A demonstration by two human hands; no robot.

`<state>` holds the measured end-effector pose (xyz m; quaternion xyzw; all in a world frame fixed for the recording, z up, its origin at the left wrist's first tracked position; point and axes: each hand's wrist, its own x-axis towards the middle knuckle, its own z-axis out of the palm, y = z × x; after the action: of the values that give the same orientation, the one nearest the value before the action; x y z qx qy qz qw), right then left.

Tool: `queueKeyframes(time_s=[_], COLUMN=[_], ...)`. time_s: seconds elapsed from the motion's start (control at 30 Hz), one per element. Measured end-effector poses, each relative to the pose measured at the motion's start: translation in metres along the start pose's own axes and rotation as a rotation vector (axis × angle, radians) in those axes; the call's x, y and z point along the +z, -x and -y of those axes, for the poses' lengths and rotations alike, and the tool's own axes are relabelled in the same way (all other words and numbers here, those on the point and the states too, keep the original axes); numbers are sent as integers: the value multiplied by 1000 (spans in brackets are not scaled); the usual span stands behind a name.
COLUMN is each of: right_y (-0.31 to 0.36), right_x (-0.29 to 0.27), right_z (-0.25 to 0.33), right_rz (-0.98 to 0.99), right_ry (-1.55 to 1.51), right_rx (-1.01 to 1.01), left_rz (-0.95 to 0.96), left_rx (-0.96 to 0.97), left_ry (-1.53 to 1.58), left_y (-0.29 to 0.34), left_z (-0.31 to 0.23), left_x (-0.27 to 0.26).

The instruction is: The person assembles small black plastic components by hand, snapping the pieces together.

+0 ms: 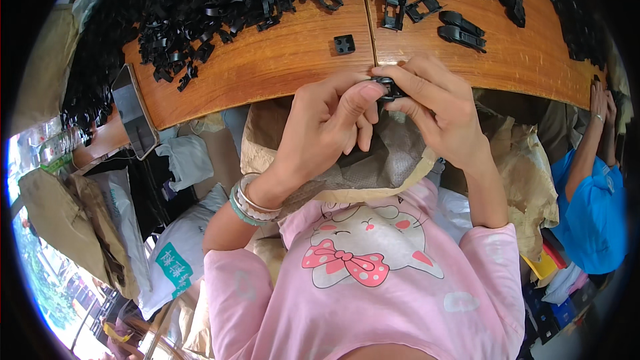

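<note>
Just over the near edge of the wooden table, both hands meet on a small black plastic part (388,89). My left hand (333,110) grips it with thumb and forefinger, the thumb lying on top. From the other side my right hand (437,103) pinches the same part; fingers hide much of it. A large brown paper sack (400,187) hangs open beneath the hands, its mouth toward me. Beyond the hands, a small black block (344,44) lies on the table, and a pair of long black plastic pieces (461,31) rests to its right.
Heaps of black plastic parts (220,0) cover the far side of the wooden table (267,67). A phone-like slab (135,113) leans at the left edge. Paper and white sacks (170,260) stand at lower left. At right, a person in blue (590,200) reaches onto the table.
</note>
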<state>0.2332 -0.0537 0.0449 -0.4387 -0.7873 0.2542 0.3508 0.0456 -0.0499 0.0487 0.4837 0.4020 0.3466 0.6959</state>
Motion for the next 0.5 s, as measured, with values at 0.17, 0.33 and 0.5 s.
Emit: queueKeyframes(time_s=[0.17,0.33,0.5], right_y=[4,4,4], right_x=[1,-4,-6], right_z=[14,19,16], right_rz=[5,-1,20], right_ry=[-10,-45,75], right_rx=[49,60,-55], left_rz=[-40,67,107], left_rx=[131,-92,-144], left_ry=[-165,41,29], left_y=[-1,2,6], left_z=[9,-6,-8], left_x=[-1,-7,-8])
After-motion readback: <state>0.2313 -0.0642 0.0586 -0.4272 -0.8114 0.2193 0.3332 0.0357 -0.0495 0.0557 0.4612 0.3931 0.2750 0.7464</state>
